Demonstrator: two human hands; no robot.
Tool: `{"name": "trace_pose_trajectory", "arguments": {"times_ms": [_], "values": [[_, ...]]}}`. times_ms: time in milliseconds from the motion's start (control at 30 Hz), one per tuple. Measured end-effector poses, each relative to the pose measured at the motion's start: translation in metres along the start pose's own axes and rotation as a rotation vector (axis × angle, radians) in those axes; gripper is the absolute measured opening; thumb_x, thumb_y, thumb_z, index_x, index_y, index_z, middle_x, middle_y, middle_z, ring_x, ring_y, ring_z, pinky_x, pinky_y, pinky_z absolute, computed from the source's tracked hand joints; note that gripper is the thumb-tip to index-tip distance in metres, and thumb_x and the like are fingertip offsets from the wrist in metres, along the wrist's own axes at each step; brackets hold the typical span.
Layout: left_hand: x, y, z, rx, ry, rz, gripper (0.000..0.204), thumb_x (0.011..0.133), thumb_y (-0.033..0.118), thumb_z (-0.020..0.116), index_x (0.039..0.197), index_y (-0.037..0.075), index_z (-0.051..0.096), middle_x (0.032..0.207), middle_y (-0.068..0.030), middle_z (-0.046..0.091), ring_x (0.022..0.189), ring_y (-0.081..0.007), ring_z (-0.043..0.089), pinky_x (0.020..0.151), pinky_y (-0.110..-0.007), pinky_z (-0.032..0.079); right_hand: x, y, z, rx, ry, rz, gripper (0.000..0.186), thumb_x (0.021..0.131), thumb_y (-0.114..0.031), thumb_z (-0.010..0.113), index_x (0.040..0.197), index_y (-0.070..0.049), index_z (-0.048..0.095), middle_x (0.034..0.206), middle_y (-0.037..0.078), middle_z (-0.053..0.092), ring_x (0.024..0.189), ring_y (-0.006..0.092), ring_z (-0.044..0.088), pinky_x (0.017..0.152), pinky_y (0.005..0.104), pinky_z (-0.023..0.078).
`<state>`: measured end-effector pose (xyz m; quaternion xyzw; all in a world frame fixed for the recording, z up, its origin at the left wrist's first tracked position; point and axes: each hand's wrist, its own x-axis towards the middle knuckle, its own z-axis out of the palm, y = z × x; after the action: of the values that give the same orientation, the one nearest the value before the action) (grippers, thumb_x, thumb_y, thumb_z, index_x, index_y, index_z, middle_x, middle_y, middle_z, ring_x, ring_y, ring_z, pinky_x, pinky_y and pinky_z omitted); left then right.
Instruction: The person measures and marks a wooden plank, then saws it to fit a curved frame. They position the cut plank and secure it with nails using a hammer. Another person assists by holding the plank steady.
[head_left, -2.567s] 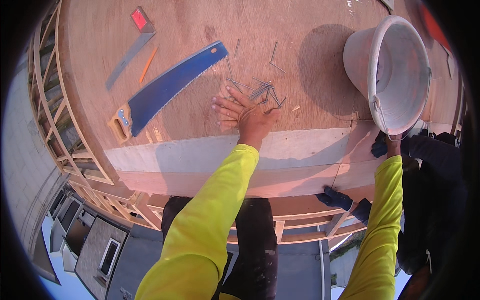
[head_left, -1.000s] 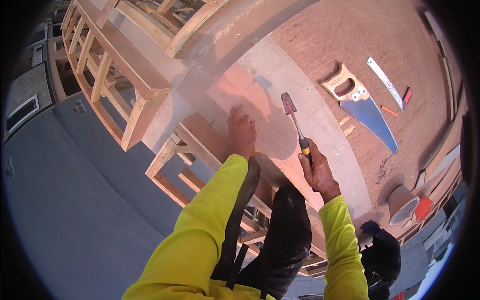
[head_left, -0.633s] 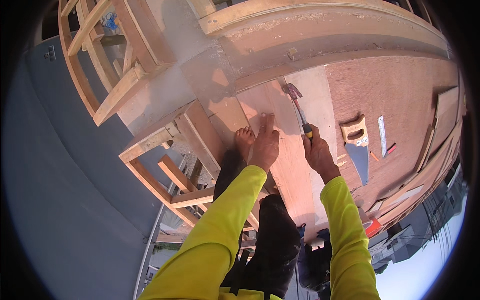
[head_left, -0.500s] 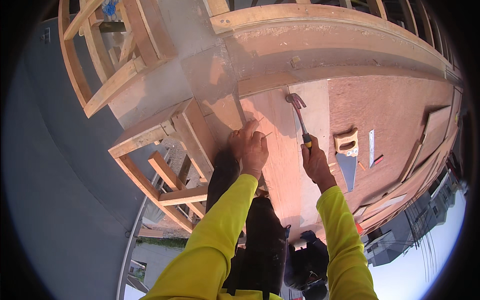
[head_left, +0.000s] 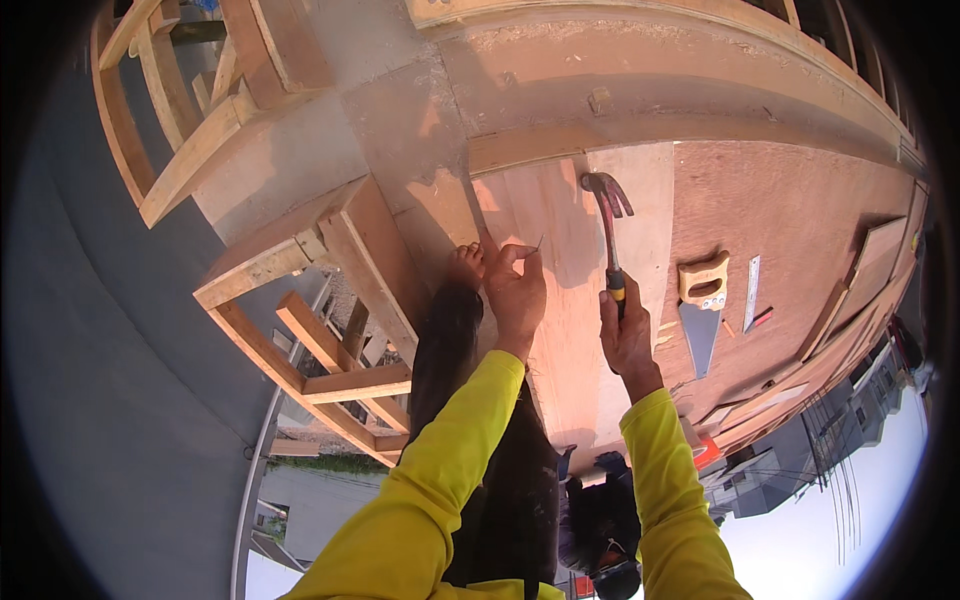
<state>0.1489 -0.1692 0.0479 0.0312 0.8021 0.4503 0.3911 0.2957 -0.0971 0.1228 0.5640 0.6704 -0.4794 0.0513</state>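
Observation:
My left hand [head_left: 517, 305] pinches a thin nail [head_left: 541, 243] between thumb and forefinger, over a pale plywood strip [head_left: 560, 350]. Whether the nail's tip touches the wood I cannot tell. To its right, my right hand [head_left: 628, 335] is wrapped round the black and yellow grip of a claw hammer [head_left: 611, 240]. The hammer's reddish, worn head points away from me, above the plywood and apart from the nail. A bare foot [head_left: 466, 262] rests just left of my left hand.
At right on reddish plywood lie a handsaw [head_left: 702, 310], a metal ruler [head_left: 752, 290] and a small red and black tool [head_left: 763, 317]. Open timber frames [head_left: 340, 270] stand at left beside a grey wall [head_left: 130, 380]. A person [head_left: 600, 525] is at the lower middle.
My left hand has turned and lifted a nail into a pinch; half a second ago two nails stuck out from its fingers. The view has shifted slightly; the hammer stays in my right hand.

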Motion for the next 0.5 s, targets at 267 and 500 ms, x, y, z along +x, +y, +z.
{"name": "trace_pose_trajectory", "arguments": {"times_ms": [267,500], "values": [[-0.002,-0.028,-0.012,0.206,-0.081,0.138,0.004,0.086,-0.001,0.066,0.088,0.002,0.065,0.154,-0.0346,0.037,0.139,-0.0441,0.043,0.115,-0.039,0.035,0.004,0.002,0.004,0.037,-0.005,0.002,0.037,0.103,-0.015,0.058,0.136,-0.005,0.046,0.080,0.023,0.066,0.074,0.0437,0.070,0.064,0.0462,0.053],[0.009,-0.037,-0.028,0.185,-0.211,0.009,0.005,0.087,-0.001,0.065,0.091,-0.001,0.063,0.151,-0.0271,0.041,0.137,-0.0388,0.046,0.114,-0.038,0.036,-0.028,0.012,0.034,0.295,-0.013,0.180,0.039,0.101,-0.016,0.060,0.137,-0.007,0.047,0.085,0.024,0.067,0.075,0.0438,0.069,0.066,0.0457,0.053]]}}
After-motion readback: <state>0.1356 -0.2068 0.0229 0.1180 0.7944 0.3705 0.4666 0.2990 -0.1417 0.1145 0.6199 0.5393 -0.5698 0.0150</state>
